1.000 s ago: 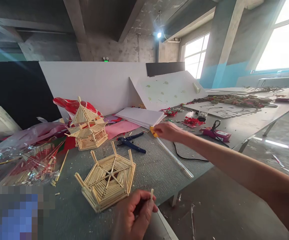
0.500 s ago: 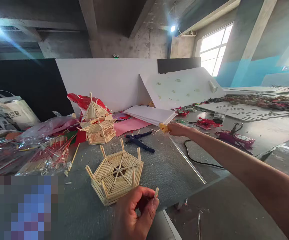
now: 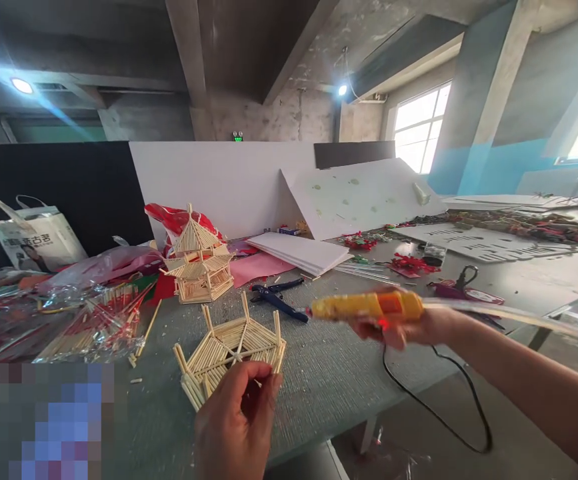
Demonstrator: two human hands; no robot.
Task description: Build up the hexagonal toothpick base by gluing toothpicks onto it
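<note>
My left hand [image 3: 236, 420] is closed in a pinch over the near right side of a hexagonal stick frame [image 3: 206, 347]. A short wooden stick is in this pinch, mostly hidden by the fingers. Short upright posts stand at the frame's corners, and sticks fill its wedges around an open centre. My right hand [image 3: 403, 327] grips a yellow hot glue gun [image 3: 363, 307], slightly blurred, its nozzle pointing left toward the frame. A clear glue stick [image 3: 499, 308] runs out of the gun's back. The black cord [image 3: 419, 403] hangs below it.
Behind the frame stands a tiered stick pagoda [image 3: 203, 270], with dark blue pliers [image 3: 281, 300] to its right. Bagged sticks [image 3: 99, 317] lie left, white boards [image 3: 301, 252] farther back. The table's near edge [image 3: 333, 433] drops away at lower right.
My right hand has lifted the glue gun from beside the white boards and brought it nearer. My left hand has moved left with the short stick, onto the frame's near right side.
</note>
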